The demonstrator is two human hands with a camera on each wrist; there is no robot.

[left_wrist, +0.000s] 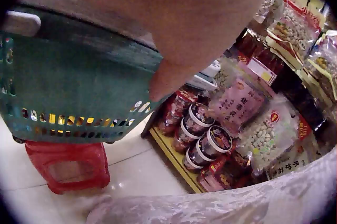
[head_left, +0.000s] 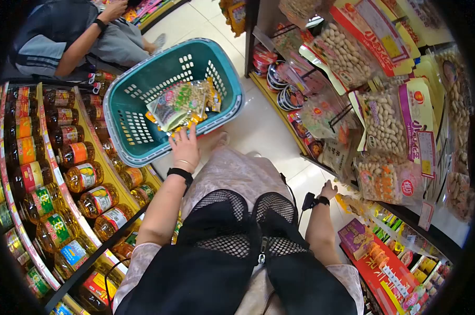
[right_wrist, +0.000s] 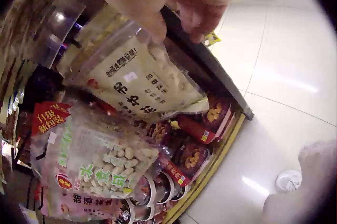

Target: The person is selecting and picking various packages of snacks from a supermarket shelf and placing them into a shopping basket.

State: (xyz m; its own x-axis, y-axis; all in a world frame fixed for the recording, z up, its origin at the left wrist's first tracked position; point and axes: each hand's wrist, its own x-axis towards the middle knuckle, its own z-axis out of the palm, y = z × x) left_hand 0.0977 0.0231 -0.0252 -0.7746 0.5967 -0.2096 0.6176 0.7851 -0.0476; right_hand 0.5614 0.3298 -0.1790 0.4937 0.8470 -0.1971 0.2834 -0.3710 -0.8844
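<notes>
My left hand (head_left: 186, 152) grips the near rim of a teal basket (head_left: 143, 73), its fingers over the edge; in the left wrist view the thumb of this hand (left_wrist: 174, 18) lies against the basket's outer side (left_wrist: 79, 82). Snack packages (head_left: 182, 102) lie inside the basket. Loosely curled and empty, my right hand (head_left: 328, 190) hangs beside the lower right shelf. In the right wrist view that hand (right_wrist: 174, 3) is just above a pale snack bag (right_wrist: 142, 79); whether they touch, I cannot tell.
Under the basket stands a red stool (left_wrist: 71, 167). Rows of oil bottles (head_left: 72, 152) fill the left shelves. Peanut bags (head_left: 384, 123) hang at right, above lidded tubs (head_left: 290, 97) and a red box (head_left: 379, 268). A person (head_left: 64, 39) is at the upper left.
</notes>
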